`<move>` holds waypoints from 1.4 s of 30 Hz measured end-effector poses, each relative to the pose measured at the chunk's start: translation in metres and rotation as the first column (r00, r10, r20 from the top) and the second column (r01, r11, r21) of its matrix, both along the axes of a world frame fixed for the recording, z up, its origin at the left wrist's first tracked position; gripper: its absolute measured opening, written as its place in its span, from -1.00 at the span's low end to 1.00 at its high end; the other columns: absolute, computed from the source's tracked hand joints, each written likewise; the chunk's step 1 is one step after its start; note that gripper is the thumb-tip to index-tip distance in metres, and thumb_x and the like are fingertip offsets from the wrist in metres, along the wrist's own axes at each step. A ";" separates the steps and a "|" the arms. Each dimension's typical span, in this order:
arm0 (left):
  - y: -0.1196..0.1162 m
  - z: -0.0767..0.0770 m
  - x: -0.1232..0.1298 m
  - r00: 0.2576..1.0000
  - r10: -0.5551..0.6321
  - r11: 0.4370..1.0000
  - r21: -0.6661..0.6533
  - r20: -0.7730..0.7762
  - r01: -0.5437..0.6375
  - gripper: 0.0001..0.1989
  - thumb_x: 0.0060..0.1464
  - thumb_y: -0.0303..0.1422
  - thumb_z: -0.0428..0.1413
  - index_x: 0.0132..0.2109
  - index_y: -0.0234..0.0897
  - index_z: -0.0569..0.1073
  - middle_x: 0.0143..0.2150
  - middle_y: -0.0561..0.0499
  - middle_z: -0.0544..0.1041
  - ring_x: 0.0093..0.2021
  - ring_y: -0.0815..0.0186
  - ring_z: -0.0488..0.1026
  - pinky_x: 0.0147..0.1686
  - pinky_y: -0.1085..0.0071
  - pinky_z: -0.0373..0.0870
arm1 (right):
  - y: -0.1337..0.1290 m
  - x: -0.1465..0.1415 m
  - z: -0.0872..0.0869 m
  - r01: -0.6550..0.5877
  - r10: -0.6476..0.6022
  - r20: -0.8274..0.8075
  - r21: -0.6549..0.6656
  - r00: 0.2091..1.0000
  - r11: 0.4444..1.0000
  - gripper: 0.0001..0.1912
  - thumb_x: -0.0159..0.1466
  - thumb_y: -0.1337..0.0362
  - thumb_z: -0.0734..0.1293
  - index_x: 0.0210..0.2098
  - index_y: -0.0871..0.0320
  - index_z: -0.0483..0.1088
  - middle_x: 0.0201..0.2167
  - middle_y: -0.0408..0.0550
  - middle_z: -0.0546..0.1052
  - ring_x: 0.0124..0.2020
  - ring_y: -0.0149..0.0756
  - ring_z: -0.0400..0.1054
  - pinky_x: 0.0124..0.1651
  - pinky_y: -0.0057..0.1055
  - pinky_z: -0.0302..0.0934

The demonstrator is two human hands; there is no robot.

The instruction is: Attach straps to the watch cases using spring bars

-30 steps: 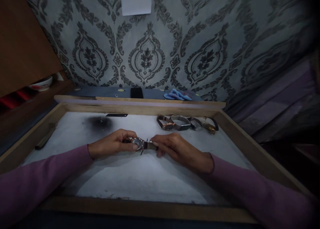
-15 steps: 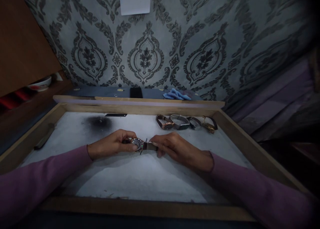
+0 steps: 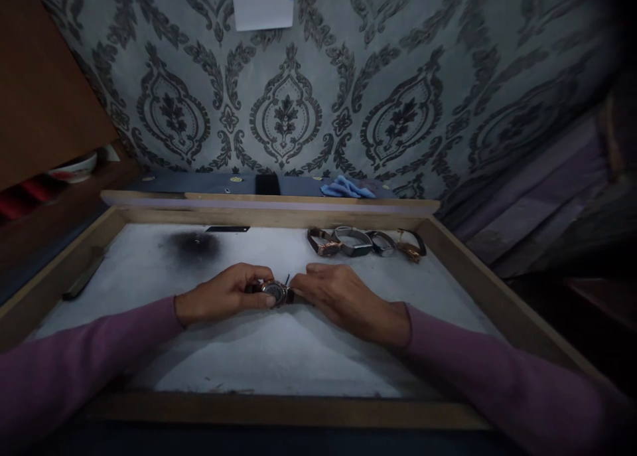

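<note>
A wristwatch (image 3: 275, 293) with a round, silvery case and dark strap is held between both hands, low over the white bottom of a shallow wooden tray. My left hand (image 3: 227, 293) pinches the case, its thumb across the dial and fingers behind. My right hand (image 3: 332, 293) is closed around the strap at the right side of the case, and its fingers hide most of that strap. A thin dark sliver (image 3: 287, 279) sticks up between the case and my right fingertips; I cannot make out what it is.
Several watches (image 3: 354, 241) stand in a row at the tray's back right. A dark flat blade (image 3: 227, 229) lies by the back wall, a long dark tool (image 3: 83, 277) at the left. Behind the wooden rim (image 3: 269, 206) are a blue cloth (image 3: 347, 187) and a black object (image 3: 267, 184).
My right hand has shifted left along the strap, closer to the watch case, and now covers more of the strap. My left hand keeps its hold. The view has shifted slightly.
</note>
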State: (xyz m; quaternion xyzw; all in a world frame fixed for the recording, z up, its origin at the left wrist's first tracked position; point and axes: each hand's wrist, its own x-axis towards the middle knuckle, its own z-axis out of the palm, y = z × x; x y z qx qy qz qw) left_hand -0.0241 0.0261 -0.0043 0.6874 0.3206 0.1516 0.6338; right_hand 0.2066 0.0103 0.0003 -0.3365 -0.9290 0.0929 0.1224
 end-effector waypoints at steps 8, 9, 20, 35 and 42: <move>0.001 0.002 0.000 0.999 0.014 1.000 -0.026 0.033 -0.013 -0.79 0.10 -0.26 0.15 -0.27 -0.35 0.42 -0.40 0.07 0.40 -0.40 0.41 0.27 -0.39 0.48 0.14 | 0.001 0.002 0.001 -0.028 0.013 -0.190 -0.079 0.982 0.997 -0.64 0.44 0.33 0.05 -0.35 0.25 0.39 -0.43 -0.03 0.37 -0.40 -0.36 0.25 -0.33 -0.44 0.15; 0.001 0.003 -0.001 0.999 0.013 0.999 -0.035 0.036 -0.011 -0.79 0.10 -0.26 0.16 -0.27 -0.35 0.42 -0.40 0.08 0.40 -0.40 0.42 0.27 -0.39 0.48 0.14 | 0.001 0.003 0.001 -0.039 0.013 -0.209 -0.118 0.978 0.992 -0.65 0.44 0.32 0.05 -0.31 0.25 0.40 -0.42 -0.03 0.39 -0.40 -0.36 0.26 -0.32 -0.43 0.17; 0.004 0.007 -0.003 0.999 0.021 0.996 -0.093 0.050 -0.017 -0.76 0.07 -0.22 0.19 -0.28 -0.35 0.46 -0.42 0.08 0.40 -0.41 0.42 0.25 -0.39 0.47 0.11 | 0.003 0.007 0.011 -0.166 -0.035 -0.359 -0.514 0.933 0.842 -0.64 0.45 0.21 0.08 -0.07 0.30 0.41 -0.50 -0.08 0.50 -0.48 -0.41 0.42 -0.35 -0.49 0.26; 0.005 0.009 -0.004 0.999 0.026 0.993 -0.114 0.045 -0.021 -0.74 0.06 -0.22 0.20 -0.25 -0.36 0.46 -0.39 0.07 0.40 -0.39 0.40 0.25 -0.37 0.45 0.11 | 0.005 0.009 0.006 -0.263 -0.147 -0.458 -0.712 0.877 0.651 -0.52 0.40 0.02 0.15 0.02 0.31 0.39 -0.45 -0.06 0.49 -0.50 -0.45 0.44 -0.41 -0.54 0.31; 0.005 0.007 -0.004 0.999 0.025 0.994 -0.106 0.048 -0.020 -0.76 0.07 -0.23 0.19 -0.24 -0.36 0.47 -0.38 0.06 0.43 -0.38 0.40 0.27 -0.36 0.46 0.13 | 0.008 0.011 0.008 -0.257 -0.131 -0.433 -0.724 0.892 0.640 -0.50 0.40 0.04 0.15 0.09 0.33 0.37 -0.55 -0.08 0.50 -0.50 -0.41 0.44 -0.40 -0.51 0.34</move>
